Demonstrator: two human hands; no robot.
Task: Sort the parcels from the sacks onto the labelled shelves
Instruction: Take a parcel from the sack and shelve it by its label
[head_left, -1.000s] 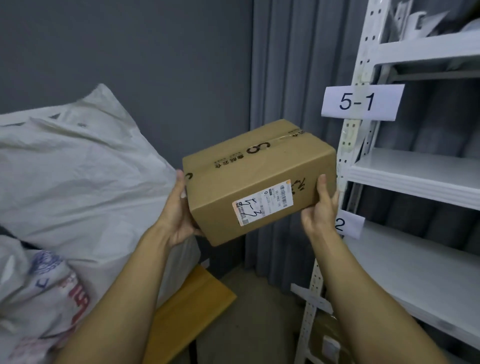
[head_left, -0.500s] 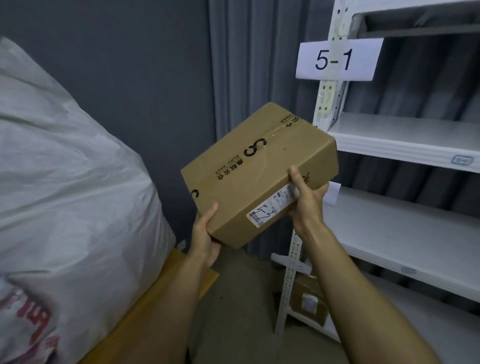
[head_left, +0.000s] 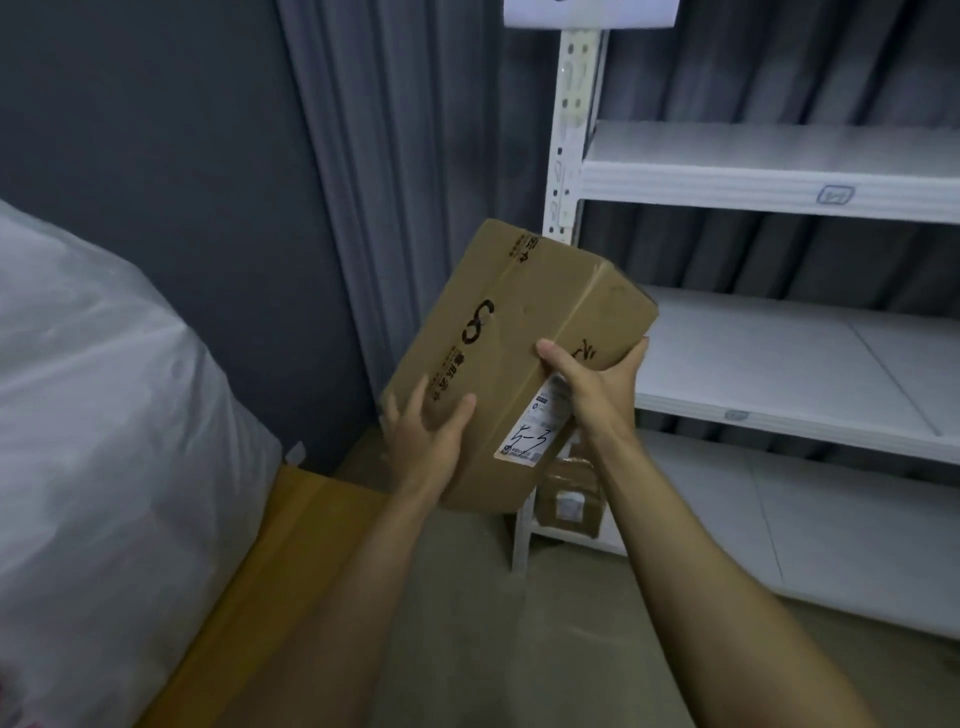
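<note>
**Box in both hands, tilted, far end up toward the shelves**

You have the cardboard box (head_left: 519, 364) in the air between both hands, just short of the white shelf post (head_left: 563, 156).

- **Right hand:** your right hand (head_left: 597, 395) clamps the long edge, thumb over the top face and fingers wrapped round the side.
- **Left hand:** your left hand (head_left: 426, 441) cups the near low corner, thumb and fingers spread round it.
- **Handling:** probably stiff, taped card that won't crush. The weight looks modest, since it sits easily in your hands. The plain card is grippy, so hold it by edges and corners, not flat faces.
- **Long axis:** it runs from your left palm up and away past your right thumb, with the far end highest.
- **Faces:** the logo face is turned up-left. The shipping label (head_left: 535, 431) sits on the side face below your right palm.
- **Target:** the white shelves (head_left: 779, 176) lie beyond your right fingertips.
</note>
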